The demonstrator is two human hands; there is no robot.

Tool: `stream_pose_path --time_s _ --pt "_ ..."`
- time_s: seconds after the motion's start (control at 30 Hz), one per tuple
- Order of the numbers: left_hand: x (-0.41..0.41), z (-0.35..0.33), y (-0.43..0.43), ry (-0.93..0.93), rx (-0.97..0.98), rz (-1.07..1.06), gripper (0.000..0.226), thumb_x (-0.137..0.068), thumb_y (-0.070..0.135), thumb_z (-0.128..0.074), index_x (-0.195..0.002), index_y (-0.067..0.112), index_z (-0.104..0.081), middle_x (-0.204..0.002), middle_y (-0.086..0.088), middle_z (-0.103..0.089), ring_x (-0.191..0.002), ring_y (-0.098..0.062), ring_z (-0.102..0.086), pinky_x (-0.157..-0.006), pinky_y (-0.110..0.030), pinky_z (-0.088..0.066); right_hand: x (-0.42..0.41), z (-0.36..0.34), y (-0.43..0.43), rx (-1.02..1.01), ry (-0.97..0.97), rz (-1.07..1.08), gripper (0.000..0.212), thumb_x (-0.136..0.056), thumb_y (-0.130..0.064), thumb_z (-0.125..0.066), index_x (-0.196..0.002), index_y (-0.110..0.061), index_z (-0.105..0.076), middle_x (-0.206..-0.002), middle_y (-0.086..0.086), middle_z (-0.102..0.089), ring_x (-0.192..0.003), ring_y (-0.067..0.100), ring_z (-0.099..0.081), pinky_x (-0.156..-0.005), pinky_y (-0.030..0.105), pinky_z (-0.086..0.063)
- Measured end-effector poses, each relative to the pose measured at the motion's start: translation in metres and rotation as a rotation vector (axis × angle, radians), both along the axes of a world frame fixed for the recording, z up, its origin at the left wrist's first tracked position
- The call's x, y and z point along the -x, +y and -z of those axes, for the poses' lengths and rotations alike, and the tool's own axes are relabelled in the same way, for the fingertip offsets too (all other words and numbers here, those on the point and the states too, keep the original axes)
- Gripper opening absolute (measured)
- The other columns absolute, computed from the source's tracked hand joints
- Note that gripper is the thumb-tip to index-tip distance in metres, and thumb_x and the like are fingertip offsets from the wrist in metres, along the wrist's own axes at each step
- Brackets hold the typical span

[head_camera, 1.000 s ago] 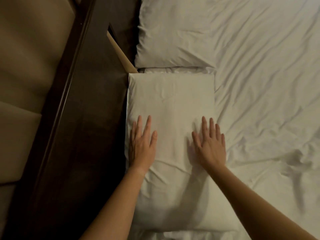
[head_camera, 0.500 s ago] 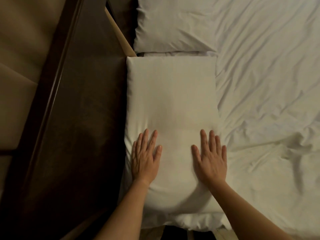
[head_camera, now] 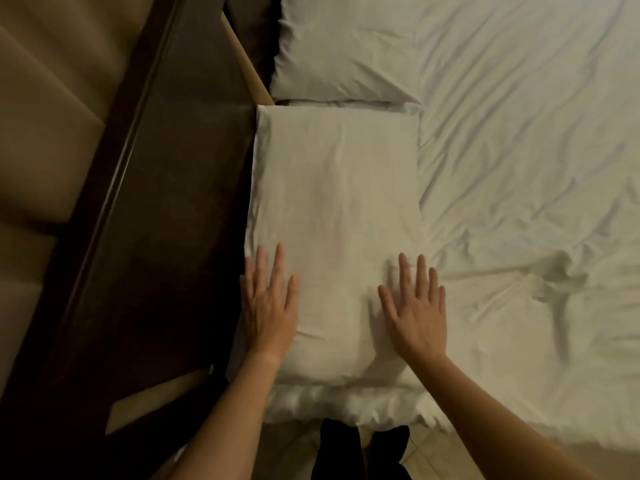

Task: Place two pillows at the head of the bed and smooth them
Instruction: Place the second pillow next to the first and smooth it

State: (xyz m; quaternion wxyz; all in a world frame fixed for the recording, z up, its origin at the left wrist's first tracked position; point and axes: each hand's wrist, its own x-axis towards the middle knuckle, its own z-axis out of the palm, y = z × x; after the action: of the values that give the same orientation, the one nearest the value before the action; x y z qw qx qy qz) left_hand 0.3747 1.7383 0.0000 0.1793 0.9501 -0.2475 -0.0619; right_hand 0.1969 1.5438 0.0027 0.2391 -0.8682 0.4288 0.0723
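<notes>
On the far left stood a padded beige wall panel [head_camera: 45, 133], and beside it ran the dark wooden headboard [head_camera: 166, 209], slanting from the near left toward the far middle. Against the headboard's right edge lay the near pillow [head_camera: 332, 202], white and lightly creased, with the far pillow [head_camera: 346, 50] just beyond it, the two short ends nearly touching. The left hand [head_camera: 268, 306] lay flat on the near pillow's left margin, fingers spread and gripping nothing; part of its palm overhung the edge beside the headboard. The right hand [head_camera: 415, 310] rested likewise open and flat, close to the pillow's right edge. To the right spread the rumpled white sheet [head_camera: 519, 202], with a deeper fold in the near right. Both pillows seemed already placed, so smoothing looked like the step in hand. The pillow appeared soft, light and yielding, its case loose enough to bunch under pressure; broad open palms sweeping outward would likely suit it better than pinching, and shifting it would probably call for holding the corners.
</notes>
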Motion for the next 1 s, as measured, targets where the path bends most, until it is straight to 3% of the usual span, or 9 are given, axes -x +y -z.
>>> stream_pose_path --time_s 0.1,0.2,0.5,0.73,1.0 --pt "0.032 0.004 -0.006 -0.016 -0.017 0.109 0.063 -0.110 0.051 -0.033 -0.169 0.035 -0.018 -0.178 -0.004 -0.011 -0.164 -0.028 -0.005 -0.132 -0.053 -0.007 -0.022 -0.003 0.034 0.014 -0.023 -0.104 0.075 -0.104 -0.076 -0.011 -0.165 -0.045 0.019 -0.175 -0.003 0.023 -0.162 0.026 0.020 -0.130 0.050 0.009" --pt "0.050 0.030 0.005 0.029 -0.089 0.113 0.063 -0.110 0.056 -0.024 -0.170 0.038 -0.012 -0.179 -0.001 -0.006 -0.165 -0.026 -0.004 -0.132 -0.054 -0.006 -0.032 0.009 0.054 -0.007 0.011 -0.157 0.075 -0.104 -0.077 -0.010 -0.164 -0.045 0.023 -0.173 -0.003 0.030 -0.160 0.025 0.026 -0.130 0.054 0.012" --pt "0.045 0.069 0.033 -0.011 -0.092 0.147 0.066 -0.108 0.056 -0.031 -0.169 0.033 -0.021 -0.177 -0.001 -0.018 -0.163 -0.023 -0.016 -0.128 -0.052 -0.023 -0.001 0.046 0.043 0.036 0.020 -0.111 0.071 -0.106 -0.074 -0.017 -0.165 -0.051 0.015 -0.177 -0.008 0.016 -0.163 0.016 0.017 -0.132 0.048 0.006" --pt "0.045 0.077 0.042 -0.002 -0.115 0.154 0.066 -0.108 0.056 -0.032 -0.169 0.032 -0.023 -0.177 0.002 -0.018 -0.163 -0.020 -0.017 -0.129 -0.048 -0.021 0.014 0.055 0.042 0.043 0.008 -0.088 0.069 -0.107 -0.071 -0.021 -0.166 -0.051 0.008 -0.178 -0.009 0.007 -0.164 0.014 0.010 -0.132 0.044 0.004" --pt "0.042 0.071 0.056 -0.006 -0.180 0.159 0.066 -0.108 0.060 -0.027 -0.169 0.034 -0.022 -0.176 0.004 -0.021 -0.163 -0.019 -0.019 -0.128 -0.048 -0.024 0.031 0.050 0.034 0.020 0.034 -0.104 0.069 -0.107 -0.071 -0.015 -0.165 -0.050 0.014 -0.177 -0.012 0.010 -0.163 0.010 0.012 -0.133 0.043 0.001"
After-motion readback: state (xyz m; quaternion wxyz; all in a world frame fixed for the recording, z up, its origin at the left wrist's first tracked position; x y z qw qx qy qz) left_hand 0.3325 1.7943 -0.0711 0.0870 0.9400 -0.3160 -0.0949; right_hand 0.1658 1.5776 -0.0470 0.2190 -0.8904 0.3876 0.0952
